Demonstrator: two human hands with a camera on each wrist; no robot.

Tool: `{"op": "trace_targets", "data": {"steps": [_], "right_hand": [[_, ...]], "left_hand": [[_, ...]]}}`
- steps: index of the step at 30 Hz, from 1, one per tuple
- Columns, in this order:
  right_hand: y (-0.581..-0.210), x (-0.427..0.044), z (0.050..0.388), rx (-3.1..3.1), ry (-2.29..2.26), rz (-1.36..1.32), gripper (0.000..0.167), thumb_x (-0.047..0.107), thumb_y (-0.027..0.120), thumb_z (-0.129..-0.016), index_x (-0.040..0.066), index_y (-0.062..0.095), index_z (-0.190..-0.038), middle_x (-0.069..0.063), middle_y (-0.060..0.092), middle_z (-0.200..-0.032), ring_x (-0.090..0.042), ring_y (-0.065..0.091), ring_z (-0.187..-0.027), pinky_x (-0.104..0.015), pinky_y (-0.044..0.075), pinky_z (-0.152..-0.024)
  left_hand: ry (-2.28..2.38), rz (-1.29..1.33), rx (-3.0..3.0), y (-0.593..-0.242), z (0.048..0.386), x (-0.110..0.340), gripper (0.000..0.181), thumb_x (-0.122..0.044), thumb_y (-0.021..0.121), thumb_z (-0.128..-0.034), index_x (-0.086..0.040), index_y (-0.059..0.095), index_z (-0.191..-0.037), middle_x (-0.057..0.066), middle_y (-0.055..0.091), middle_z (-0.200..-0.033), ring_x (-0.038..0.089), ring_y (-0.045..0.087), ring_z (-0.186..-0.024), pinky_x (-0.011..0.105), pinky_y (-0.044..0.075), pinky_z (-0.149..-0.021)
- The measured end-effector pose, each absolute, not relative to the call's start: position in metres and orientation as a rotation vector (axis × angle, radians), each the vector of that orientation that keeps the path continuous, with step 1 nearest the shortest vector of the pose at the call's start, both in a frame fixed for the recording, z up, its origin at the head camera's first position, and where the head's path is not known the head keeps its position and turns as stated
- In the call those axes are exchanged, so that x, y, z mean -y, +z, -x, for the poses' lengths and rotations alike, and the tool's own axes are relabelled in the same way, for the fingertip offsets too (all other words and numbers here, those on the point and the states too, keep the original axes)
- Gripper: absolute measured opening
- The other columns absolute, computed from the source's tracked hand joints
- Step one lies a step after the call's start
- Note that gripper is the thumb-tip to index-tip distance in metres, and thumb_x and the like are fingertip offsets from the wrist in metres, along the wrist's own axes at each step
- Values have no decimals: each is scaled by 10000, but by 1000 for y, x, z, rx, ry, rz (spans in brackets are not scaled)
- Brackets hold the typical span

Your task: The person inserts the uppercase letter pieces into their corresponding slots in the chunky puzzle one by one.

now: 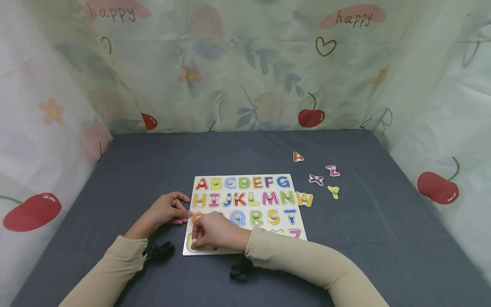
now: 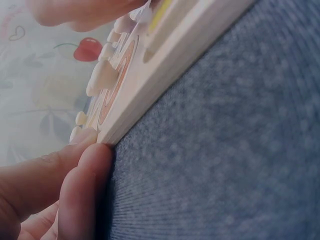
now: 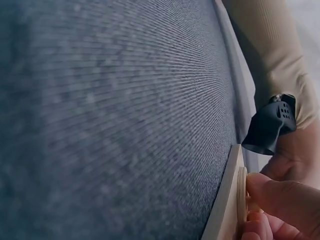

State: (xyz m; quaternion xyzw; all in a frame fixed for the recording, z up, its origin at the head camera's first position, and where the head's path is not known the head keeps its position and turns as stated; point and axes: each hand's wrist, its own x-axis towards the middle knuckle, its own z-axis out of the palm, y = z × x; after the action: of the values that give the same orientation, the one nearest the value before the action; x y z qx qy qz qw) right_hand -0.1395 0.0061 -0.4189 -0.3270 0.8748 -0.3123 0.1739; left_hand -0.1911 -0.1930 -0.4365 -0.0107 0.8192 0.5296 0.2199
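A wooden alphabet puzzle board (image 1: pixel 301 228) with knobbed letter pieces lies on the table. At its left edge my left hand (image 1: pixel 168 209) pinches the board; in the left wrist view the thumb (image 2: pixel 45 167) lies over the edge, a bent finger against its side. My right hand (image 1: pixel 218 232) reaches across the lower rows and pinches a yellow letter piece (image 1: pixel 189 242) over the bottom-left slot. From the right wrist, that piece's wooden rim (image 3: pixel 242 192) shows close to the board face. The hand covers most of its letter and part of the bottom rows.
A yellow W piece (image 1: pixel 304 199) lies against the board's right edge. Farther right are a purple X (image 1: pixel 316 179), a yellow-green Y (image 1: pixel 333 192), a pink Z (image 1: pixel 333 171) and a red piece (image 1: pixel 298 157). Patterned curtains (image 1: pixel 245 64) enclose the dark table (image 1: pixel 153 153).
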Motion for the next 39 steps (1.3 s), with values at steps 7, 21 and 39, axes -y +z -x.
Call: {"op": "trace_targets", "data": {"steps": [7, 21, 39], "right_hand": [[-421, -4, 140, -2466, -897, 917, 171, 222, 800, -802, 182, 636, -775, 146, 585, -599, 12, 476, -441, -170, 406, -424], [-422, -4, 144, -2437, -903, 966, 198, 203, 813, -787, 168, 620, -813, 129, 586, -642, 28, 511, -540, -149, 419, -503], [-380, -75, 163, -2485, -1125, 813, 291, 199, 824, -779, 111, 673, -1011, -15, 647, -867, -56, 590, -709, -203, 497, -640]], "left_hand": [[1446, 36, -2274, -437, 192, 192, 511, -68, 788, -797, 39, 491, -1200, 7, 612, -701, 79, 633, -593, 239, 550, -539], [1431, 32, -2287, -437, 193, 193, 513, -64, 789, -794, 39, 496, -1202, 5, 614, -699, 81, 630, -584, 245, 550, -536], [1440, 48, -2282, -437, 192, 193, 538, -96, 799, -794, 25, 490, -1218, 25, 607, -724, 90, 643, -605, 252, 552, -539]]}}
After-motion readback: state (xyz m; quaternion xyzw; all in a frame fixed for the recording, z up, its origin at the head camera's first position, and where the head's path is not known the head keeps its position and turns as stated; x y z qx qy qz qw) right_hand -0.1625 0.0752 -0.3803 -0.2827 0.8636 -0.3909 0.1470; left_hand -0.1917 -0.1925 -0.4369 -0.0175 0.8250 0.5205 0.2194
